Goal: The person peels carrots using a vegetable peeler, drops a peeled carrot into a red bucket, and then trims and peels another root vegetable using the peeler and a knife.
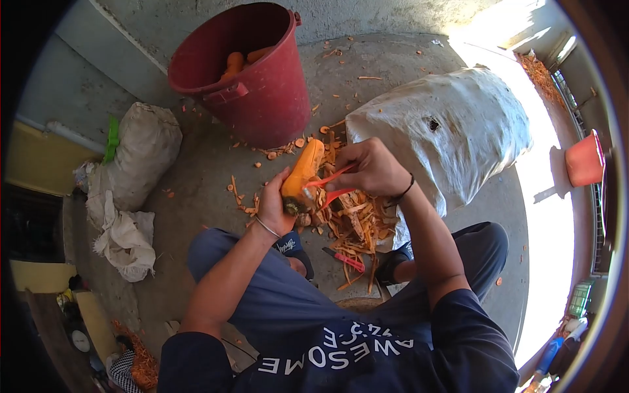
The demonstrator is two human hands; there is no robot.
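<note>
My left hand [274, 204] is wrapped round the lower end of a large orange carrot [306, 168], whose dark stem end points toward me. My right hand [370, 169] grips a red peeler [331, 178], its head lying against the carrot's right side. Below both hands, a heap of orange peelings [357, 226] covers the floor between my feet. Near my right foot, a knife with a pink-red handle [349, 261] lies on the peelings' edge.
A red bucket [265, 101] with carrots inside stands ahead. A big white sack [452, 124] lies to the right. Another full sack [141, 144] leans at the left wall. A small red pot [585, 161] is at far right.
</note>
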